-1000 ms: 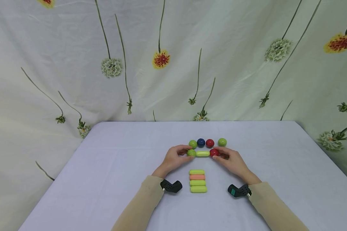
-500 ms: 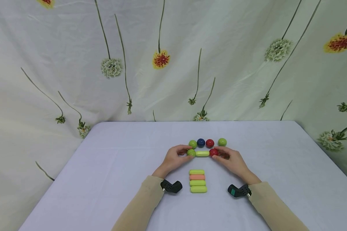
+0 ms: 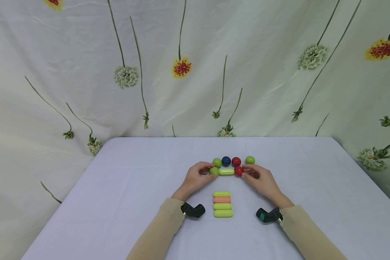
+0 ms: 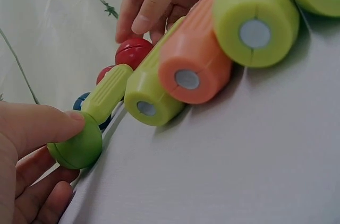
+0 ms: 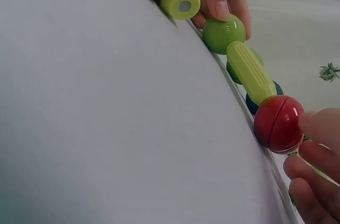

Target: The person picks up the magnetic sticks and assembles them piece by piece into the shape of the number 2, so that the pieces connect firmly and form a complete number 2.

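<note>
My left hand (image 3: 195, 179) pinches a green ball (image 4: 79, 147) between thumb and fingers. A yellow-green rod (image 3: 226, 172) lies between that ball and a red ball (image 3: 238, 171), its ends meeting both. At the red ball's right side is my right hand (image 3: 262, 181), with thumb and fingers parted. In the right wrist view its thumb (image 5: 321, 128) overlaps the edge of the red ball (image 5: 279, 124); whether it touches is hard to tell.
Just behind stand a green ball (image 3: 217, 162), a blue ball (image 3: 226, 161), a red ball (image 3: 236, 161) and another green ball (image 3: 250, 159). Nearer, several yellow-green rods (image 3: 223, 213) and an orange rod (image 3: 222, 199) lie stacked in a column on the white tablecloth (image 3: 133, 187).
The green ball, rod and red ball have shifted slightly left together. My right fingertips have parted and drawn a little right of the red ball. My left hand keeps its pinch.
</note>
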Demonstrator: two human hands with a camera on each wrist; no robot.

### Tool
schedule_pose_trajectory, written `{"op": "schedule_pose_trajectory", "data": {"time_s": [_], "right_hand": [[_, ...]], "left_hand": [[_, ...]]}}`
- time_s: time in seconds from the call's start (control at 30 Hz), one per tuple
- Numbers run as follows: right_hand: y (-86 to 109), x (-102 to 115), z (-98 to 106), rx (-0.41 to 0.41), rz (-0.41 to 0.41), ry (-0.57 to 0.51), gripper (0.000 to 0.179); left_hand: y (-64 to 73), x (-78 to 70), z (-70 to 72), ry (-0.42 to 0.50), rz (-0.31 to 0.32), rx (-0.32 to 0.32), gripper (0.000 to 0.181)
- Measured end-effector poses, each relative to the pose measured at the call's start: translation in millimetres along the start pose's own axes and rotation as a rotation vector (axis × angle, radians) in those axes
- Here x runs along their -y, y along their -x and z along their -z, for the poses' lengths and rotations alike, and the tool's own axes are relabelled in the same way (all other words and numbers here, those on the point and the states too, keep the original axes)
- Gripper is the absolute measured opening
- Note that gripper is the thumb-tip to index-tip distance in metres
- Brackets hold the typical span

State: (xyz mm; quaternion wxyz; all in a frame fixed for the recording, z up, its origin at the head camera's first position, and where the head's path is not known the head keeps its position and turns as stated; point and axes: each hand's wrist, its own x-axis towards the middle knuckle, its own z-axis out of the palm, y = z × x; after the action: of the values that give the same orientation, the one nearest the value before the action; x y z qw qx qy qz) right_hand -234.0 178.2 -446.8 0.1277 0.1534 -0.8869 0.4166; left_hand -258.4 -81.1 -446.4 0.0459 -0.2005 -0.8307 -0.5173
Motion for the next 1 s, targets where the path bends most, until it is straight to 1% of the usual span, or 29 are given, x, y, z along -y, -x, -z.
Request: {"op": "schedule_pose_trajectory", "data": {"time_s": [0.17, 0.3, 0.53, 0.7, 1.0], "right_hand": [[-0.3, 5, 2, -0.045, 0.006, -0.014, 0.028], [-0.7, 13, 2, -0.040, 0.025, -0.035, 0.022], [0.4, 29, -3, 0.018, 0.094, -0.057, 0.016], [3.0, 36, -8, 0.054, 0.144, -0.064, 0.016], [7.9, 44, -18, 0.170, 0.134, -0.073, 0.023]], "left_hand": [[0.1, -0.4, 0.5, 0.003, 0.005, 0.000, 0.031], [0.5, -0.5, 1.0, 0.006, 0.017, 0.000, 0.032], [0.1, -0.3, 0.7, 0.008, 0.027, 0.001, 0.033], [-0.7, 1.3, -0.1, 0.009, 0.023, -0.002, 0.032], [-0.7, 1.6, 1.0, 0.002, 0.010, -0.002, 0.033]]}}
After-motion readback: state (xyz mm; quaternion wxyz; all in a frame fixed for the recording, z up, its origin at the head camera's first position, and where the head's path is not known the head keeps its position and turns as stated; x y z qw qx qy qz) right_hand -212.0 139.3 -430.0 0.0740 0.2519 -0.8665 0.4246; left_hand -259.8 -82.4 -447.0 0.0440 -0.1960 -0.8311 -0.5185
